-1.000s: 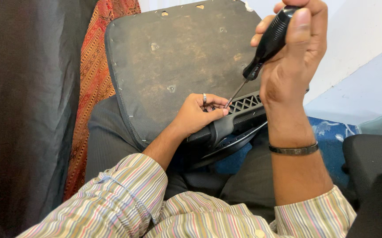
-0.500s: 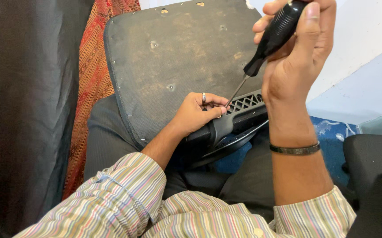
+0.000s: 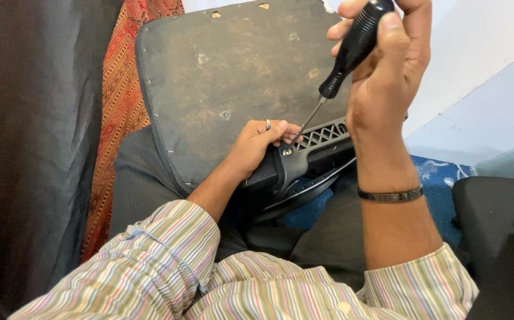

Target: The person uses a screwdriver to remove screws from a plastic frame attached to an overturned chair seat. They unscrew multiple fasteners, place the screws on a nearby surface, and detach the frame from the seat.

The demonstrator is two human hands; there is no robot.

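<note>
From the head view, the right hand (image 3: 387, 83) grips a screwdriver (image 3: 345, 59) by its ribbed black handle, its thin metal tip on a screw (image 3: 287, 152) in the black plastic armrest (image 3: 304, 163). The left hand (image 3: 257, 148) clasps that latticed armrest against the worn, stapled seat base (image 3: 233, 77) on the lap.

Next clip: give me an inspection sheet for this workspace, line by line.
Surface: person's lap in grey trousers.
Job's things: black-handled screwdriver, tip at a screw on a black plastic latticed bracket; worn grey seat-base panel behind.
Clutter: nothing seen.
Hands: right hand grips the screwdriver; left hand steadies the bracket.
Cables: nothing seen.
Surroundings: red patterned cloth, dark curtain, blue fabric, pale wall.
</note>
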